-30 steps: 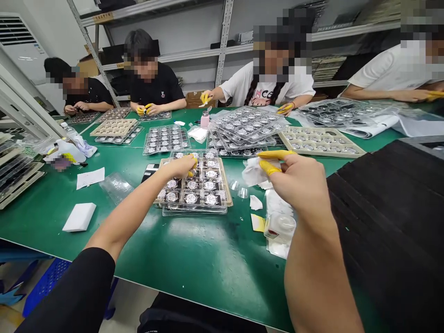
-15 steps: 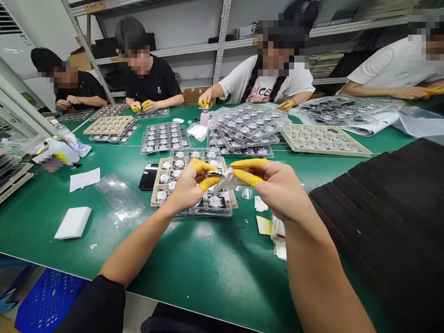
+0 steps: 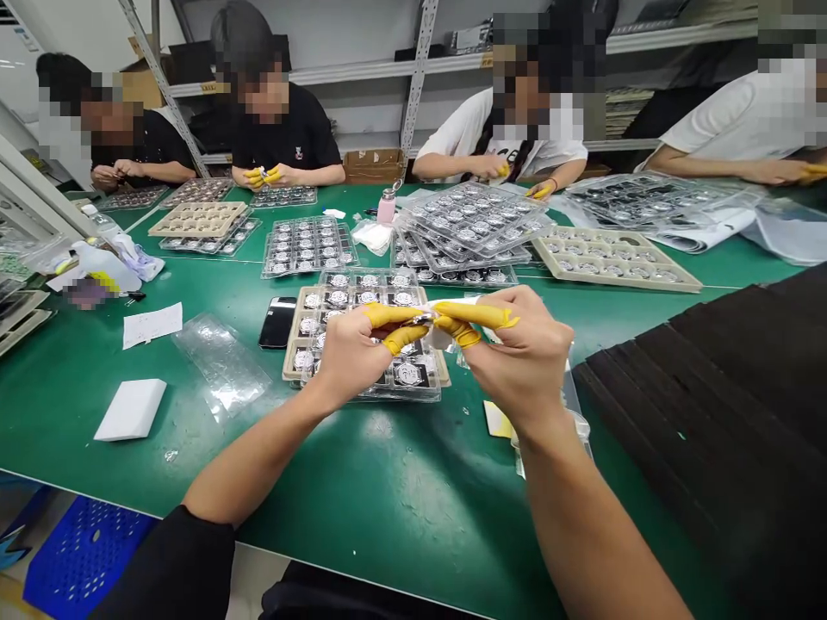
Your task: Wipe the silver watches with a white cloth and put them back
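Yellow finger cots [image 3: 394, 315] on the left hand [image 3: 349, 357] and right hand [image 3: 517, 353] hide most of a small silver piece [image 3: 419, 319] (too small to name); the 2 hands also block part of the tray [image 3: 289, 362] beneath.

Bright, even light over the whole bench here, coming from overhead though no lamp is in shot; broad glare pooling on the green bench mat [image 3: 381, 435] right in front of the person; clear plastic trays [image 3: 475, 220] flashing small white highlights; only soft, faint shadows under the left hand [image 3: 349, 357] and the right hand [image 3: 517, 357]; black foam sheets [image 3: 704, 413] going dark and losing detail on the right; wide-angle bend tilting the steel shelf upright [image 3: 152, 73] at the edge; coarse mosaic blocks over the co-workers' heads [image 3: 258, 86]; the rest fairly sharp, nothing badly out of focus.
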Demonstrator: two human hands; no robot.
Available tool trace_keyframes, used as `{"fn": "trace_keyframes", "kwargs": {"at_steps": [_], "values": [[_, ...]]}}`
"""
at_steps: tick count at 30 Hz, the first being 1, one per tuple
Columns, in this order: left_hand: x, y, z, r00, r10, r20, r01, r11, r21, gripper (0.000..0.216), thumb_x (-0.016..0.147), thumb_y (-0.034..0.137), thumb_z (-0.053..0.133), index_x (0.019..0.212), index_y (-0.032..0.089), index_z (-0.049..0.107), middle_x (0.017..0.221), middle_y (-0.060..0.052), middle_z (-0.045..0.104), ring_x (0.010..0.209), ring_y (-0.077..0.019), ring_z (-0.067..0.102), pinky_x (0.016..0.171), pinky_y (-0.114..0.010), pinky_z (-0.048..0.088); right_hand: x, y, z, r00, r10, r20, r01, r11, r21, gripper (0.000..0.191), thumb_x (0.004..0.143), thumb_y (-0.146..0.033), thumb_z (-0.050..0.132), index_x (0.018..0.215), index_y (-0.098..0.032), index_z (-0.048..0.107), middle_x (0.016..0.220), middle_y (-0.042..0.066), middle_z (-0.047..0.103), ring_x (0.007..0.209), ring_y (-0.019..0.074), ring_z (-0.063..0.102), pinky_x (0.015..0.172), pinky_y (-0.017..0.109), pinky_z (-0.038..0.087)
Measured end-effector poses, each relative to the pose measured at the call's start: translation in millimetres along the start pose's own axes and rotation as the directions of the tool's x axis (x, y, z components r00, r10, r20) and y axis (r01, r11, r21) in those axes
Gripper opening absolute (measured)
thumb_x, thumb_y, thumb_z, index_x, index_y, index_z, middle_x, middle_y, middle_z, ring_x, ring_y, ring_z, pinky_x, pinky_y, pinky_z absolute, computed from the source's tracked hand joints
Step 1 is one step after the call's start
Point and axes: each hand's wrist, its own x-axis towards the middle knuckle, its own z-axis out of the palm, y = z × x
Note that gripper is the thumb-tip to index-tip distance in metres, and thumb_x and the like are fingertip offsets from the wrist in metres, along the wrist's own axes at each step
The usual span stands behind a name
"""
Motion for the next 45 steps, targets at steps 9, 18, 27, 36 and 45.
{"fn": "trace_keyframes", "kwargs": {"at_steps": [9, 18, 27, 36, 45], "values": [[-7, 5, 0, 0.99, 0.125, -0.07, -0.106, 0.967, 0.233, 0.028, 0.083, 0.01, 0.073, 0.104, 0.025, 0.083, 0.1, -0.004, 0.084, 0.088, -0.02, 0.078, 0.082, -0.034, 0.064, -14, -1, 19, 0.992, -0.097, -0.075, 0.088, 0.989, -0.116, 0.018, 0.086, -0.022, 0.069, 0.088, -0.035, 0.082, 0.073, 0.001, 0.074, 0.072, 0.021, 0.061, 0.067, 0.039, 0.048], [-10, 1, 8, 0.987, 0.122, -0.107, -0.105, 0.983, 0.153, 0.022, 0.085, 0.015, 0.076, 0.103, 0.025, 0.083, 0.096, -0.003, 0.083, 0.083, -0.019, 0.077, 0.079, -0.033, 0.065, -15, 3, 18, 0.992, -0.097, -0.085, 0.082, 0.982, -0.169, 0.016, 0.083, -0.026, 0.067, 0.082, -0.035, 0.08, 0.073, 0.002, 0.074, 0.075, 0.0229, 0.062, 0.068, 0.041, 0.049], [-11, -1, 19, 0.963, -0.017, -0.268, -0.023, 0.989, -0.147, 0.015, 0.084, 0.026, 0.083, 0.098, 0.023, 0.083, 0.096, -0.004, 0.083, 0.087, -0.0179, 0.078, 0.082, -0.033, 0.067, -13, 4, 25, 0.971, 0.174, -0.164, -0.178, 0.984, -0.013, 0.011, 0.087, -0.034, 0.07, 0.083, -0.028, 0.078, 0.072, 0.002, 0.07, 0.069, 0.0203, 0.061, 0.065, 0.038, 0.049], [1, -7, 14, 0.942, -0.186, -0.28, 0.089, 0.941, -0.326, 0.026, 0.077, 0.036, 0.089, 0.096, 0.02, 0.081, 0.095, -0.004, 0.082, 0.088, -0.0178, 0.079, 0.087, -0.034, 0.068, 2, 0, 0, 0.905, 0.415, -0.093, -0.389, 0.896, 0.216, 0.028, 0.083, -0.054, 0.079, 0.094, -0.028, 0.08, 0.091, 0.004, 0.078, 0.085, 0.0236, 0.072, 0.082, 0.044, 0.06], [-3, 5, 10, 0.957, -0.081, -0.277, -0.011, 0.949, -0.314, 0.017, 0.08, 0.023, 0.087, 0.096, 0.022, 0.083, 0.097, -0.003, 0.081, 0.091, -0.0163, 0.077, 0.089, -0.031, 0.066, -9, 17, 23, 0.897, 0.409, -0.169, -0.256, 0.791, 0.556, 0.031, 0.067, -0.054, 0.093, 0.085, -0.031, 0.081, 0.085, -0.001, 0.077, 0.079, 0.0195, 0.073, 0.087, 0.043, 0.064]]}}
